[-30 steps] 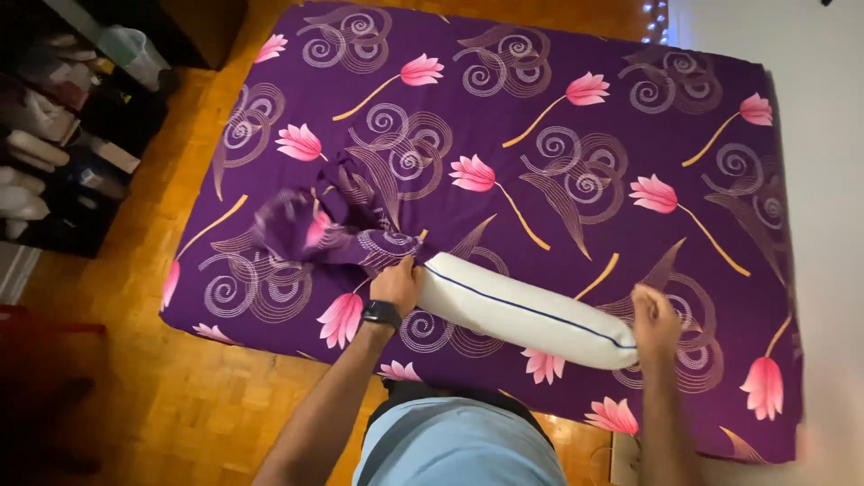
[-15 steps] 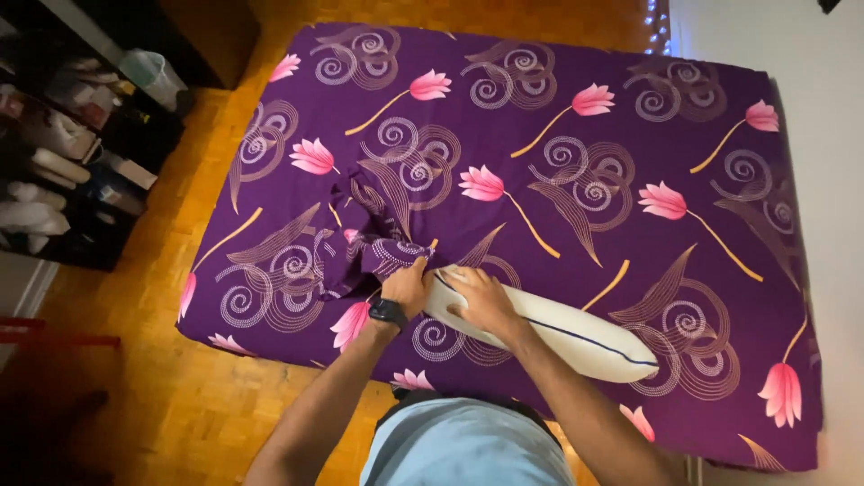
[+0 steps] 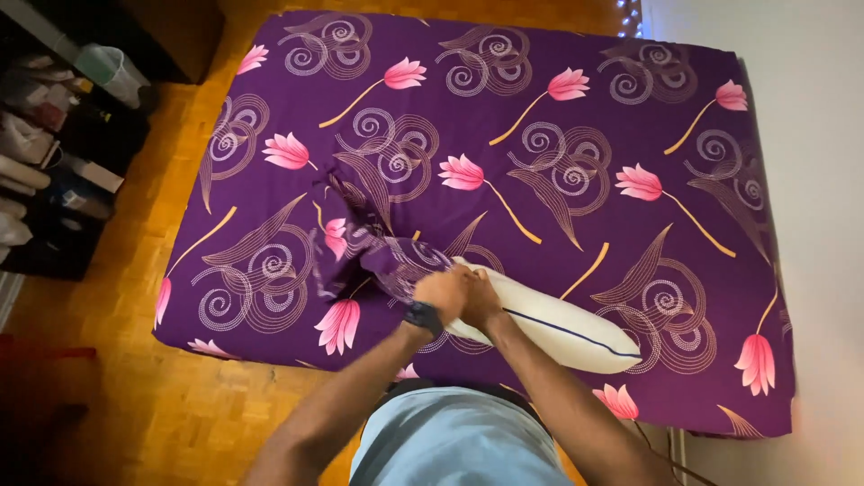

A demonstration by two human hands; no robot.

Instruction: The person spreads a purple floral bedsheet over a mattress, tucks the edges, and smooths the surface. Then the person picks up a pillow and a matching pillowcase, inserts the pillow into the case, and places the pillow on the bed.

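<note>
Pillow, white with a thin dark line along it, is lying on the bed near the front edge. Its left end is going into a purple flowered pillowcase. Left hand and right hand are touching, both closed on the pillowcase edge there.

Near end of the white piped pillow hidden under both hands and the bunched purple floral pillowcase; fingertips of left hand and right hand not visible. Dark shelf unit cut off left, contents blurry
</note>
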